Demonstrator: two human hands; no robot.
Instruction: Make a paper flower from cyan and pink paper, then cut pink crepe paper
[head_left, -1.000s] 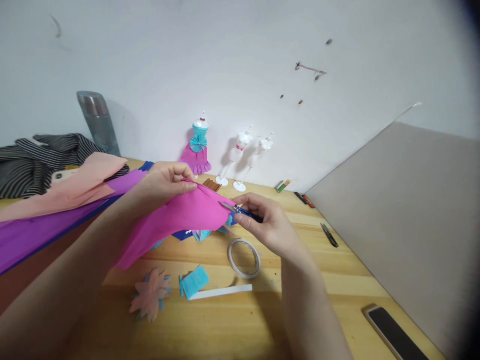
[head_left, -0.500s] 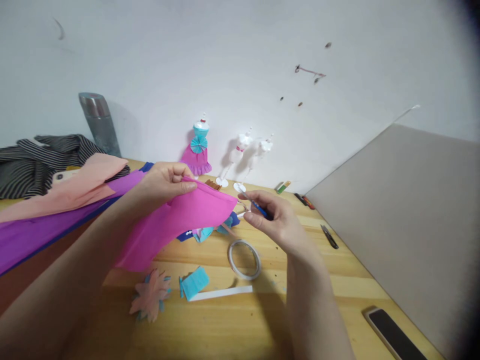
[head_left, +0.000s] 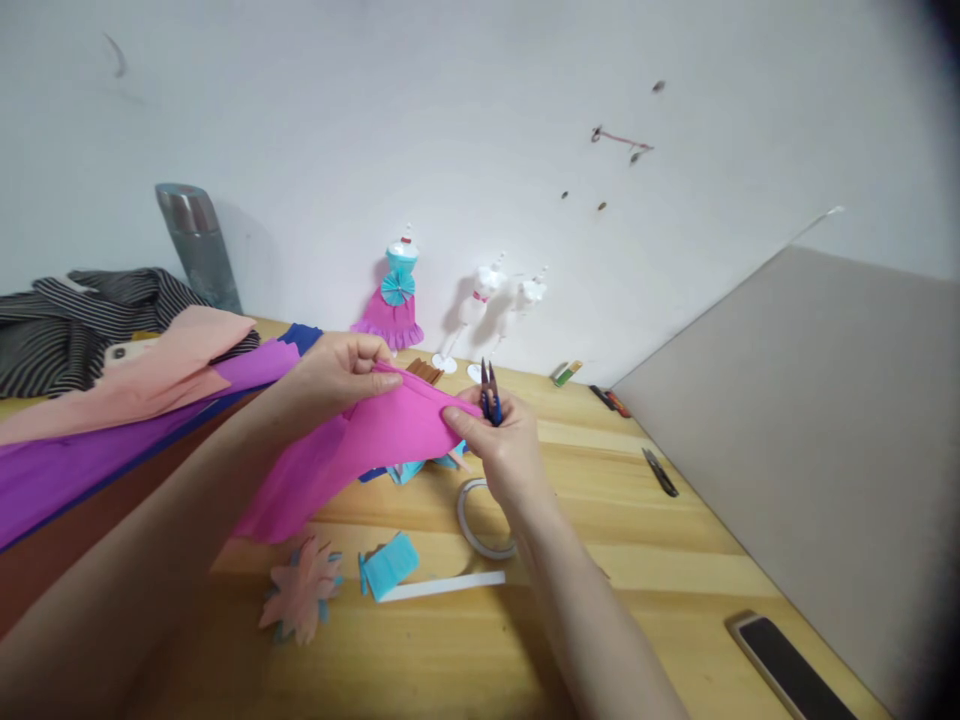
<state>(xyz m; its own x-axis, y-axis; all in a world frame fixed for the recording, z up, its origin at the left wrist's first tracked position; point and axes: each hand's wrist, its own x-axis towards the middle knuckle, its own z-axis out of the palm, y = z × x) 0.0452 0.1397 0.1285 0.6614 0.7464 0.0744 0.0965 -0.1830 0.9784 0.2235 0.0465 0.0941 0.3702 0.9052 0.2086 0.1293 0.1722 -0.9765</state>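
A bright pink sheet of what looks like crepe paper (head_left: 405, 425) is stretched between my hands, its top edge folded over. My left hand (head_left: 345, 370) pinches that edge between thumb and fingers. At the sheet's right corner, my right hand (head_left: 506, 440) grips the paper with the thumb on top. The same hand also holds a pair of small blue-handled thread snips (head_left: 491, 395), blades pointing up and slightly apart. Below the sheet lie a peach paper flower (head_left: 304, 590), a folded light-blue piece (head_left: 392, 566) and a white strip (head_left: 450, 586).
A tape roll (head_left: 469, 520) lies partly behind my right wrist. Small dress forms stand by the wall, one wearing a pink skirt (head_left: 390, 318). Coloured sheets (head_left: 180, 365) and a flask (head_left: 199, 245) are at left. A utility knife (head_left: 660, 472) and phone (head_left: 787, 665) lie at right.
My right hand has moved left and taken hold of the pink paper's corner. The snips have swung upright in it. My left hand has shifted slightly right along with the sheet.
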